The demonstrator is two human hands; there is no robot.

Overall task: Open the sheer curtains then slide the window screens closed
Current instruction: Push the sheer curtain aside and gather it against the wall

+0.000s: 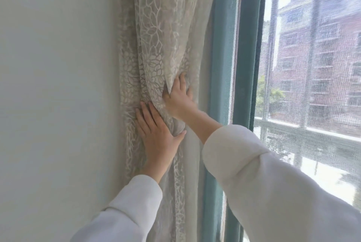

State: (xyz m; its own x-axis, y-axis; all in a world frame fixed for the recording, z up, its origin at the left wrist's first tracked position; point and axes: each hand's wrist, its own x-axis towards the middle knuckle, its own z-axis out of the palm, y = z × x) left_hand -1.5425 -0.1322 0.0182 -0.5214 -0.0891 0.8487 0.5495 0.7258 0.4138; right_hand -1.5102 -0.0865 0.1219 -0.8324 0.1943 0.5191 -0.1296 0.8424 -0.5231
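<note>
The sheer curtain (162, 32), cream lace with a flower pattern, hangs bunched in folds against the wall at the left of the window. My left hand (158, 134) lies flat on the lower folds, thumb hooked around a fold of cloth. Just above and to the right, my right hand (180, 95) presses into the bunch, its fingers tucked among the folds. A teal window frame (246, 50) stands right of the curtain. The mesh window screen (316, 70) covers the pane at the right.
A plain pale wall (58, 85) fills the left half. Beside the sheer curtain a plain beige curtain strip (203, 77) hangs down. Through the mesh I see red-brick buildings (328, 32) and some greenery outside.
</note>
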